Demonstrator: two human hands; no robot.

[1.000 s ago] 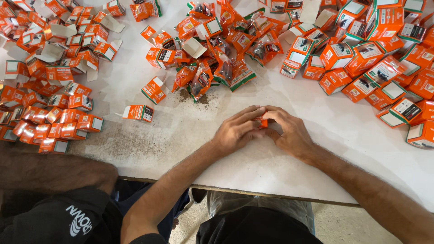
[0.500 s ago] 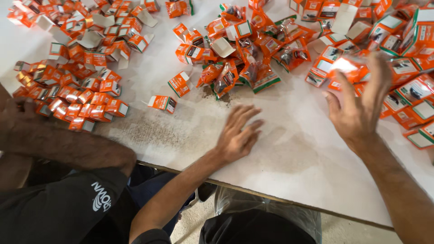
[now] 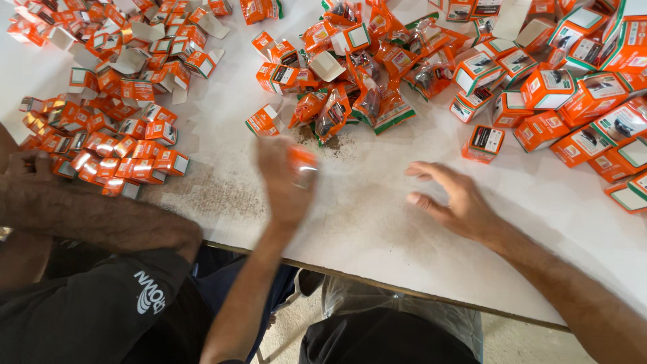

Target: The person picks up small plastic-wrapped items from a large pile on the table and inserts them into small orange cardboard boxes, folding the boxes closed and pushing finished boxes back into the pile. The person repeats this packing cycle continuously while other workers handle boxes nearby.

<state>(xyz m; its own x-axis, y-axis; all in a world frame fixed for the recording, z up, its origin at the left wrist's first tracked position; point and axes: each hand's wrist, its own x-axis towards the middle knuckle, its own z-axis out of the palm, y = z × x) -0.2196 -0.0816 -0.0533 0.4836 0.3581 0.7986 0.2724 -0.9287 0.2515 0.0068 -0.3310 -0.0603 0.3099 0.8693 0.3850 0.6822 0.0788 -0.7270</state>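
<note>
My left hand (image 3: 284,180) is blurred with motion over the white table (image 3: 377,229). It grips a small orange packet (image 3: 303,160) at the fingertips, just below a heap of orange foil packets (image 3: 350,101). My right hand (image 3: 455,202) hovers low over bare tabletop with its fingers spread and nothing in it. The nearest thing to it is a single orange and white box (image 3: 483,143) just beyond the fingertips.
Small orange boxes (image 3: 579,101) lie scattered at the right, and more opened ones (image 3: 135,47) at the top left. Closed boxes (image 3: 114,152) sit in rows at the left. A co-worker's forearm (image 3: 101,219) rests on the table's left edge. Dark crumbs (image 3: 323,141) dot the middle.
My hands were joined around a small orange item, then parted. The right hand reached to the boxes at the right and has come back empty. The left hand now holds an orange packet.
</note>
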